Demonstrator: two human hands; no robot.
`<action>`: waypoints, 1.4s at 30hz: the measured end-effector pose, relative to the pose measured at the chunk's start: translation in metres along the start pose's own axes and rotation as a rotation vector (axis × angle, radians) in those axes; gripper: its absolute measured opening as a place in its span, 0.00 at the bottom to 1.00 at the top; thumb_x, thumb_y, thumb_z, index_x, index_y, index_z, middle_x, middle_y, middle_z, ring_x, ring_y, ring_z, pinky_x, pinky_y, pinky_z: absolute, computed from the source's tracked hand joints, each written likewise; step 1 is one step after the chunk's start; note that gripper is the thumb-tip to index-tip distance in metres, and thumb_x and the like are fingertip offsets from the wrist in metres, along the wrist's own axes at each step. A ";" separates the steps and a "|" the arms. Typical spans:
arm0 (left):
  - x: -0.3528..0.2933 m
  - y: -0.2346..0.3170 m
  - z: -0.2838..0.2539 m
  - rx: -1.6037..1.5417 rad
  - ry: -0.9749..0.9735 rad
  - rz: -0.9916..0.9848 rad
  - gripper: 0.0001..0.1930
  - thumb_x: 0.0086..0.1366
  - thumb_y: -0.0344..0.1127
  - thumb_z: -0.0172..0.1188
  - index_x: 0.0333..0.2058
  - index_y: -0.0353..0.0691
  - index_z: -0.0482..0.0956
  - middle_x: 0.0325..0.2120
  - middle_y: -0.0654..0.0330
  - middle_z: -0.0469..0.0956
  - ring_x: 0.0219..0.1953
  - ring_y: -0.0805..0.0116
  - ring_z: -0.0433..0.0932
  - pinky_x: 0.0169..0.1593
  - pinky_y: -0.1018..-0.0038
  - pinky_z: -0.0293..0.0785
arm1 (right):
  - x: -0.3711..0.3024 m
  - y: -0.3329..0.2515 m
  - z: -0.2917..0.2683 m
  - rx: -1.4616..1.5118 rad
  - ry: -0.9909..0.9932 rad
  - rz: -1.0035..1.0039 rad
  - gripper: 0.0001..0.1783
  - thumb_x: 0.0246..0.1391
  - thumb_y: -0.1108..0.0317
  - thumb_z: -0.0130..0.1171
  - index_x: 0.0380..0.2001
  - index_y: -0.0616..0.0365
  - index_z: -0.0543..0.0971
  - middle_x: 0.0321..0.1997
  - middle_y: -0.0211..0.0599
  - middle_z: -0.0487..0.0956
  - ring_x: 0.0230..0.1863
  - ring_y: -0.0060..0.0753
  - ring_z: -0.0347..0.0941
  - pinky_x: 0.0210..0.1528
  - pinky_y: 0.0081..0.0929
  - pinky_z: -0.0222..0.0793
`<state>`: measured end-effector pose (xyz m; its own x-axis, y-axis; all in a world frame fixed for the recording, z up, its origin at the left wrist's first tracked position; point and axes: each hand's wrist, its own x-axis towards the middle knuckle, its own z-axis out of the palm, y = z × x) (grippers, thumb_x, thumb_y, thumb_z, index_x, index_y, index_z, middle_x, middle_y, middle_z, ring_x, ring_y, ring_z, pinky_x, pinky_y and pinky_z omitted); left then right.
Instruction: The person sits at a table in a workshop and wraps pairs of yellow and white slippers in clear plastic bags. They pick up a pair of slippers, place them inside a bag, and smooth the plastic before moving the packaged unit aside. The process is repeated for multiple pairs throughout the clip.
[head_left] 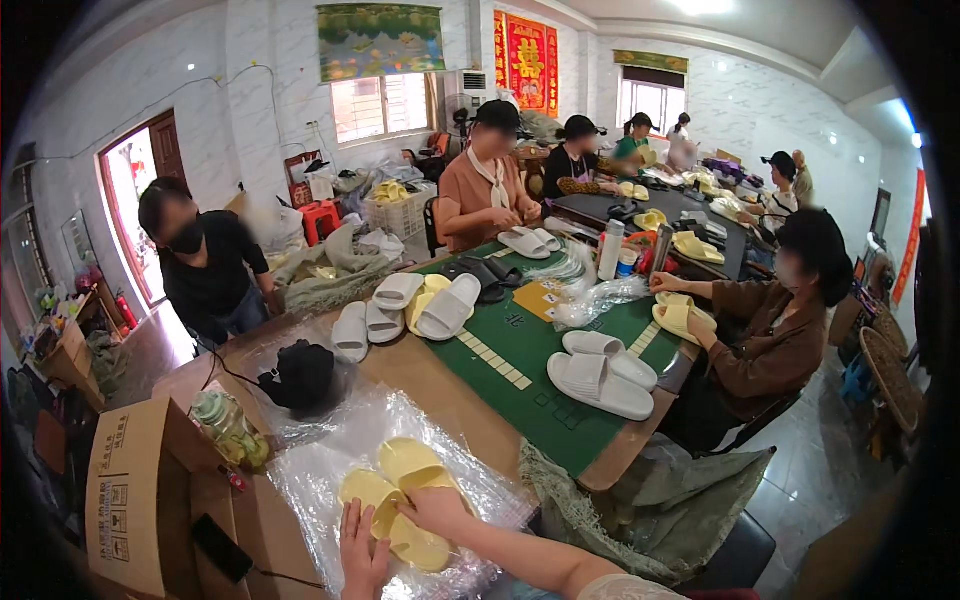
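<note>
Two pale yellow slide slippers [425, 462] lie side by side on a stack of clear plastic bags [310, 470] at the near edge of the table. My right hand [438, 510] reaches in from the lower right, its fingers closed at the strap of the slippers; the fingertips are partly hidden. My left hand [362, 552] rests by the near left slipper, fingers stretched out against its side and the plastic. Nothing is gripped in that hand.
A cardboard box [130, 500], a phone [222, 548] and a glass jar [230, 428] stand left, beside a black cap [303, 376]. Grey slippers [602, 375] lie on the green mat [500, 400]. A sack [650, 510] hangs at right. Several people work around the tables; one leans in at left.
</note>
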<state>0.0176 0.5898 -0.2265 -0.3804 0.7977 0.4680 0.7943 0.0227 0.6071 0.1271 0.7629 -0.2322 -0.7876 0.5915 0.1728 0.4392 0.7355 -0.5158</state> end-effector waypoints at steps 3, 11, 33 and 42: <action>0.000 -0.003 0.001 0.004 -0.005 0.005 0.29 0.59 0.34 0.57 0.61 0.36 0.68 0.67 0.46 0.58 0.69 0.42 0.54 0.70 0.53 0.50 | 0.000 0.004 0.005 0.007 0.037 -0.029 0.21 0.62 0.46 0.50 0.35 0.53 0.75 0.23 0.45 0.80 0.25 0.50 0.78 0.28 0.47 0.72; -0.002 -0.007 0.001 0.012 0.019 0.000 0.30 0.57 0.34 0.60 0.60 0.37 0.69 0.67 0.46 0.59 0.69 0.41 0.55 0.69 0.53 0.53 | -0.007 -0.005 -0.003 0.016 0.032 0.030 0.26 0.60 0.40 0.51 0.34 0.54 0.75 0.21 0.42 0.79 0.24 0.47 0.79 0.27 0.44 0.72; 0.001 -0.007 0.004 0.015 0.028 0.011 0.31 0.55 0.34 0.62 0.59 0.39 0.70 0.66 0.46 0.61 0.68 0.39 0.56 0.68 0.52 0.55 | -0.008 0.008 0.011 0.021 0.105 0.051 0.27 0.59 0.42 0.54 0.38 0.58 0.75 0.23 0.43 0.81 0.25 0.45 0.80 0.27 0.42 0.74; 0.000 -0.003 0.002 0.046 0.011 -0.012 0.31 0.55 0.34 0.63 0.60 0.39 0.70 0.66 0.46 0.60 0.68 0.40 0.57 0.68 0.52 0.55 | -0.008 -0.001 0.008 0.050 0.063 0.059 0.21 0.60 0.49 0.56 0.37 0.58 0.74 0.26 0.44 0.81 0.28 0.45 0.80 0.30 0.42 0.75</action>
<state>0.0162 0.5906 -0.2294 -0.3949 0.7908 0.4677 0.8106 0.0603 0.5824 0.1295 0.7551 -0.2394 -0.7313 0.6543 0.1924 0.4611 0.6822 -0.5675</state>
